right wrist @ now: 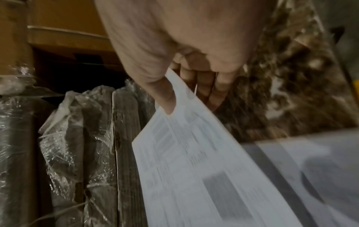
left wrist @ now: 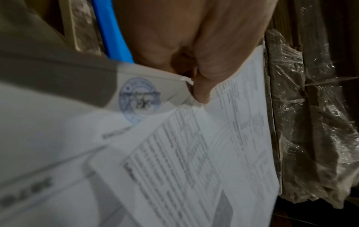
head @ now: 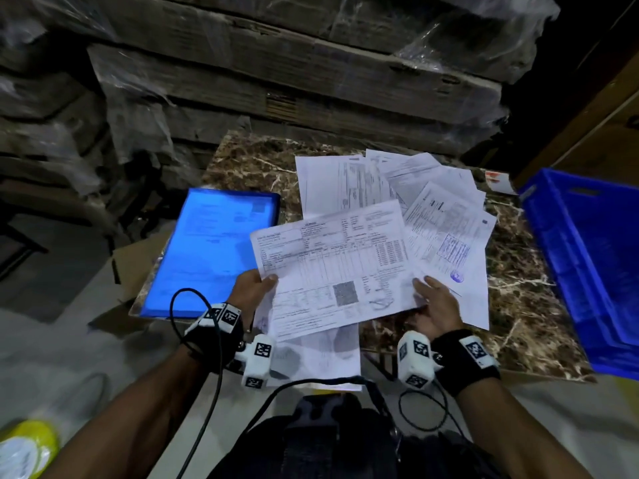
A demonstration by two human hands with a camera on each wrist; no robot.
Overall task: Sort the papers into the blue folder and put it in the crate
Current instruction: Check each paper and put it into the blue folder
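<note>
A printed sheet (head: 332,264) with a table and a QR code hangs above the near edge of the marbled table (head: 525,305), held by both hands. My left hand (head: 254,288) pinches its left edge, thumb on top, together with a stamped sheet (left wrist: 139,98) beneath. My right hand (head: 434,302) pinches the right edge (right wrist: 174,98), thumb above and fingers below. Several loose papers (head: 397,188) lie fanned on the table behind. The blue folder (head: 214,250) lies flat at the table's left with a page inside. The blue crate (head: 587,264) stands at the right.
Plastic-wrapped stacks of flat cartons (head: 276,70) rise right behind the table. A flattened cardboard piece (head: 135,267) sticks out under the folder. One more sheet (head: 321,357) hangs lower, by my wrists. Cables run from both wrist cameras. A yellow-and-white object (head: 24,447) lies on the floor at left.
</note>
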